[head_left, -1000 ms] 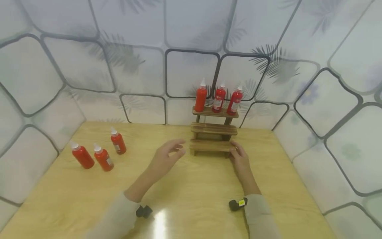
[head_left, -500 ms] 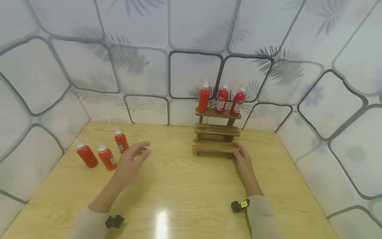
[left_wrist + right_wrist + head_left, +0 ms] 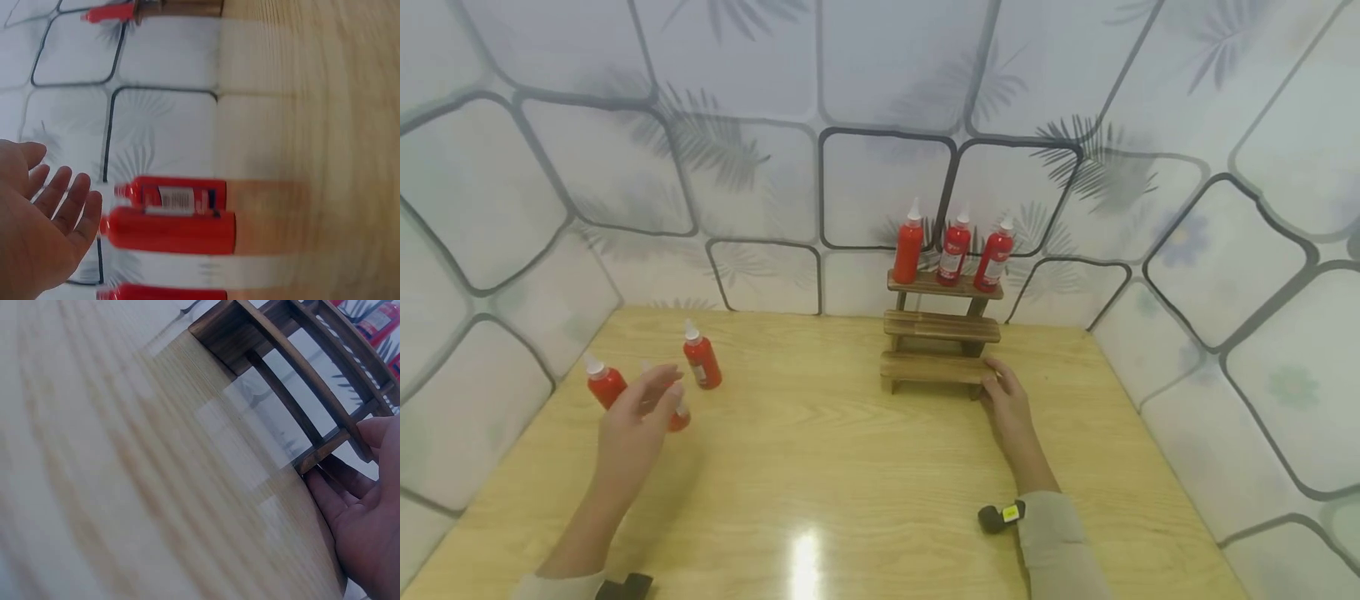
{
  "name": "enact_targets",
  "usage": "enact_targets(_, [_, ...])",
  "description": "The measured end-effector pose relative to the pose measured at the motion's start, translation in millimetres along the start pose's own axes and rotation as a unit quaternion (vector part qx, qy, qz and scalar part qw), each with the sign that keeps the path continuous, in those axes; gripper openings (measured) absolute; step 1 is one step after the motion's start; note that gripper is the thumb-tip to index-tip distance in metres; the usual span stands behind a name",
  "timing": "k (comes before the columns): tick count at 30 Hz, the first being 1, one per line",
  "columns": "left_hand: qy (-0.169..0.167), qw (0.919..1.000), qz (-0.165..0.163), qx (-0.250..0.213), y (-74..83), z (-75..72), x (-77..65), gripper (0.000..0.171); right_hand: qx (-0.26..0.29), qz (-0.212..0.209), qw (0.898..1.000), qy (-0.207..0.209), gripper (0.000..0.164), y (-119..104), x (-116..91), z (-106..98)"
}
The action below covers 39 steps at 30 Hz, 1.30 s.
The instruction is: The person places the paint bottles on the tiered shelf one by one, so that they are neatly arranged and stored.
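Observation:
My left hand is over the left part of the table, fingers loosely bent and holding nothing. In the head view it overlaps a red squeeze bottle with a white nozzle, hiding most of it. Another red bottle is partly covered on its left, and a third bottle stands behind. The left wrist view has the fingertips close to the top of a red bottle. My right hand grips the right end of the bottom step of a three-tier wooden stand, thumb and fingers around its edge and leg.
Three more red bottles, among them the middle bottle, stand in a row on the stand's top step. The middle step bears nothing. A patterned wall rises behind and beside the wooden table.
My left hand has moved left from beside the stand to the group of bottles on the left. The right hand has stayed at the stand's bottom step.

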<state>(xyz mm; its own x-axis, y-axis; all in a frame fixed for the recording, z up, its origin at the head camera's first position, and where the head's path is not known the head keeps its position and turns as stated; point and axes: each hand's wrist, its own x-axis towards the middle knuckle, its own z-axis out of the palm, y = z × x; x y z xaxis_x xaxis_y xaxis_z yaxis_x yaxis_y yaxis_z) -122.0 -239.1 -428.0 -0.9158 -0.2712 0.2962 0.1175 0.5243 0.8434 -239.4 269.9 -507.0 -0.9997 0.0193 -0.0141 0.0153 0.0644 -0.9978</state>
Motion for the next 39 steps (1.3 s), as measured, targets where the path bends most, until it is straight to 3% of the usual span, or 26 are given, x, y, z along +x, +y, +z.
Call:
enact_targets(4, [0.036, 0.9985, -0.042, 0.006, -12.8, -11.0, -3.8, 0.038, -0.001, -0.002, 1.0, -0.003, 0.049, 1, 0, 0])
enact_targets(10, [0.072, 0.9934, -0.089, -0.01, -27.9, -15.9, 1.9, 0.038, 0.007, 0.006, 1.0, -0.004, 0.049, -2, -1, 0])
enact_targets(19, [0.019, 0.9971, -0.073, -0.005, -35.6, -13.4, 9.2, 0.052, 0.009, -0.009, 1.0, -0.011, 0.053, 2, -1, -2])
enact_targets(30, [-0.029, 0.9916, -0.119, -0.043, -37.4, -7.6, 17.5, 0.064, 0.008, -0.01, 1.0, -0.005, 0.052, 0, -2, -1])
enact_targets(39, [-0.024, 0.9903, -0.118, -0.069, -40.7, 0.8, 26.6, 0.065, 0.025, -0.014, 1.0, -0.013, 0.052, 0, -1, 0])
